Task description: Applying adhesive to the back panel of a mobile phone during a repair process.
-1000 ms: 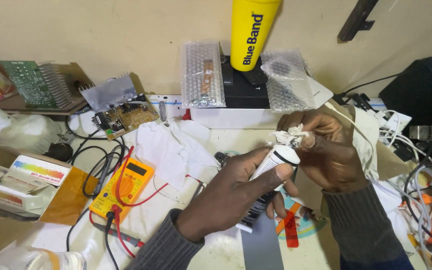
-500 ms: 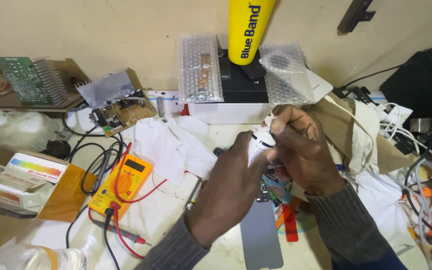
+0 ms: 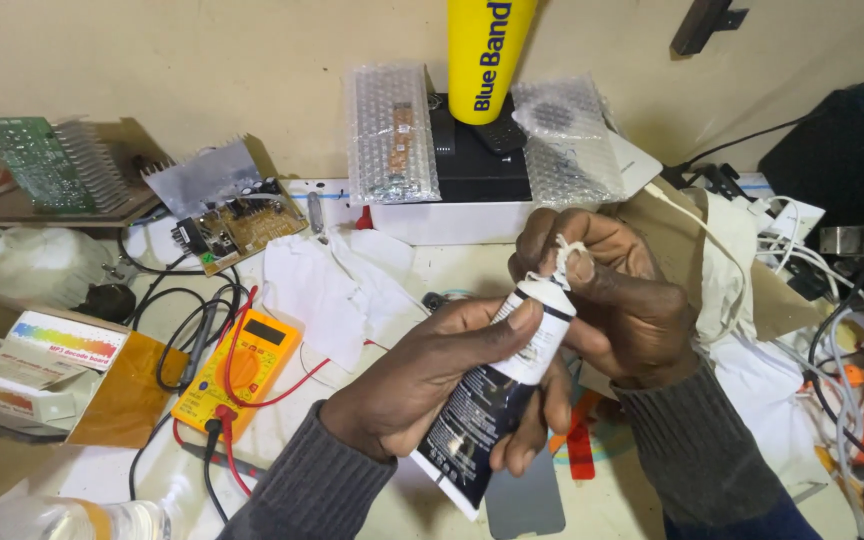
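My hands sit lower than before. Left hand (image 3: 432, 390) clamps the tube (image 3: 497, 395), nozzle up-right; right hand (image 3: 612, 300) pinches its white cap (image 3: 564, 256).

A pale worktop (image 3: 382, 500) carries a yellow multimeter (image 3: 237, 375). Right of the multimeter lies crumpled white cloth (image 3: 327, 285); behind it sits a bare circuit board (image 3: 237, 225); left of it rests a brown sheet (image 3: 127, 395) under a white carton (image 3: 27, 365).
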